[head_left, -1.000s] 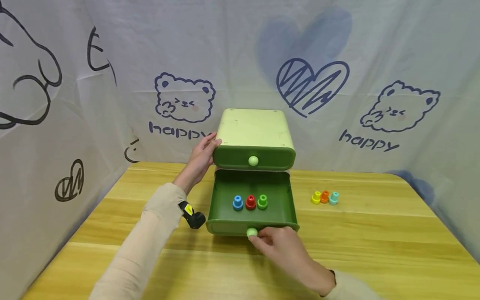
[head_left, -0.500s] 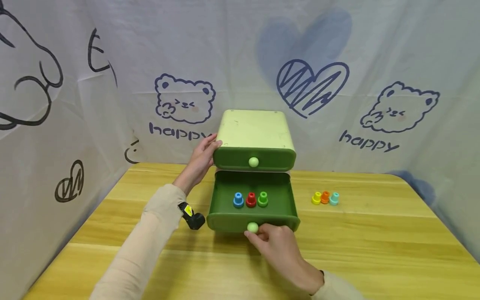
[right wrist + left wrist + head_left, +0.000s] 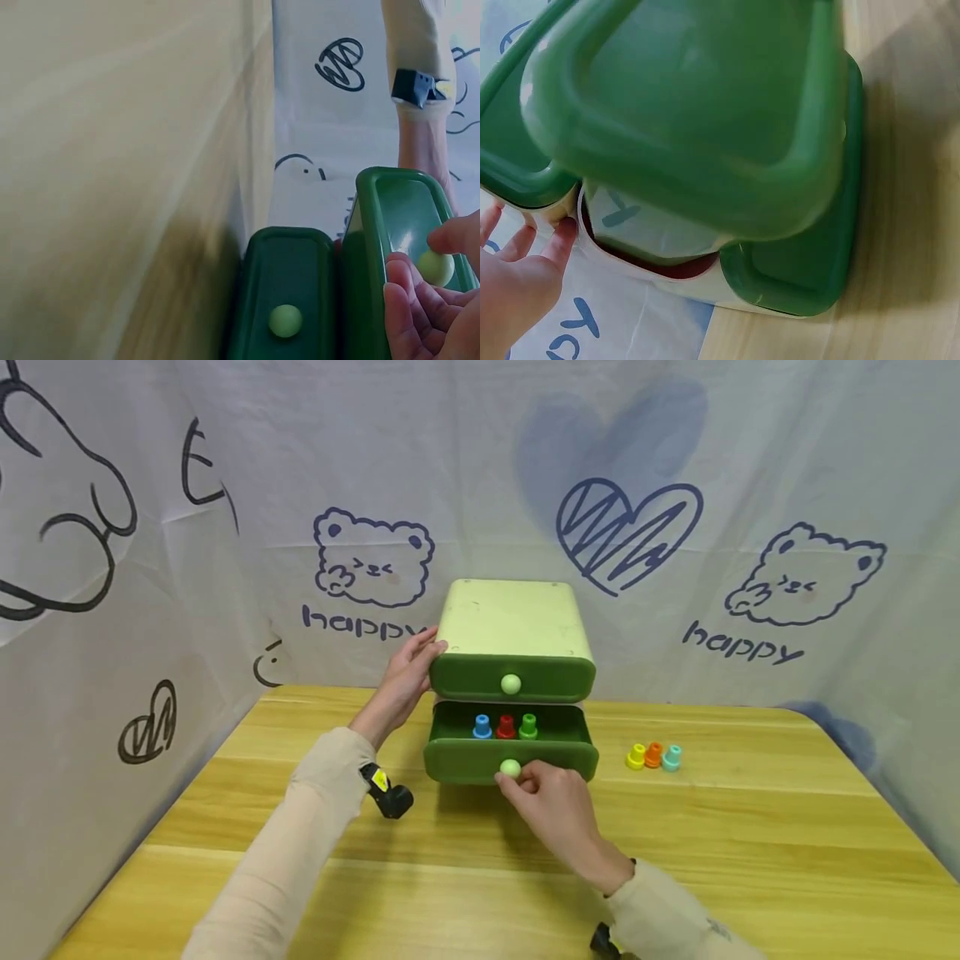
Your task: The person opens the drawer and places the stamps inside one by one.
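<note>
A small cabinet [image 3: 513, 618] has a cream top and green drawer fronts with pale green knobs. Its middle drawer [image 3: 457, 762] is partly pulled out, and inside stand a blue peg [image 3: 482, 727], a red peg [image 3: 506, 727] and a green peg [image 3: 528, 727] in a row. My right hand [image 3: 562, 814] pinches that drawer's knob [image 3: 435, 268] between thumb and fingers. With fingers extended, my left hand [image 3: 401, 687] rests against the cabinet's left side near the top drawer [image 3: 468, 677], which is closed.
Right of the cabinet, a yellow peg [image 3: 637, 757], an orange peg [image 3: 653, 756] and a light blue peg [image 3: 672, 758] stand close together on the wooden table [image 3: 750, 810]. A closed bottom drawer [image 3: 259, 319] shows in the right wrist view. Behind hangs a printed cloth [image 3: 495, 468].
The middle drawer has slid inward with my right hand on its knob, carrying the three pegs back with it. My left hand stays against the cabinet's side.
</note>
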Tool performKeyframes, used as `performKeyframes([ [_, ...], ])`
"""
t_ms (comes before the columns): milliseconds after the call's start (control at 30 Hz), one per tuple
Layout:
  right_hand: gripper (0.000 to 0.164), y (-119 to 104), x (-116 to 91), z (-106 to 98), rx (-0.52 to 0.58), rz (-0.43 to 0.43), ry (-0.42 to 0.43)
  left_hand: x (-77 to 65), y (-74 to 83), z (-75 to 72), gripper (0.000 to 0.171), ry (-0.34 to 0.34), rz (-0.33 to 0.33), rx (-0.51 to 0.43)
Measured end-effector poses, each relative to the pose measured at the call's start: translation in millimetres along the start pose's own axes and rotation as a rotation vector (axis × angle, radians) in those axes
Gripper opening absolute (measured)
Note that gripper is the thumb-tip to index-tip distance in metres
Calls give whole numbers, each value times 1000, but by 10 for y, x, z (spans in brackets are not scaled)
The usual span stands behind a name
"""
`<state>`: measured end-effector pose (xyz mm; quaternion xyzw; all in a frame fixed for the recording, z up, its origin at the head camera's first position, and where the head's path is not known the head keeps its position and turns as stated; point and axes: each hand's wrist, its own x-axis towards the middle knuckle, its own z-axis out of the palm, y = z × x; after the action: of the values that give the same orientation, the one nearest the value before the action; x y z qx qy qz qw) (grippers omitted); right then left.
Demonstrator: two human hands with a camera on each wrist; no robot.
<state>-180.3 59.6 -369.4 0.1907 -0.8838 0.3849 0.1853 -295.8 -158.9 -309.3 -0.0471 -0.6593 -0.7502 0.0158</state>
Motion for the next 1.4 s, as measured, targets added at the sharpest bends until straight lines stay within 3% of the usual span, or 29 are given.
performKeyframes([
  [767, 24, 112, 365, 124, 24, 55, 67, -1, 21, -6, 64, 16, -18, 3],
  [1067, 25, 161, 470, 178, 38, 131, 64, 5, 13, 4, 64, 9, -18, 3],
  [1400, 25, 218, 522, 203, 36, 99, 78, 8, 44, -1, 65, -16, -40, -28],
])
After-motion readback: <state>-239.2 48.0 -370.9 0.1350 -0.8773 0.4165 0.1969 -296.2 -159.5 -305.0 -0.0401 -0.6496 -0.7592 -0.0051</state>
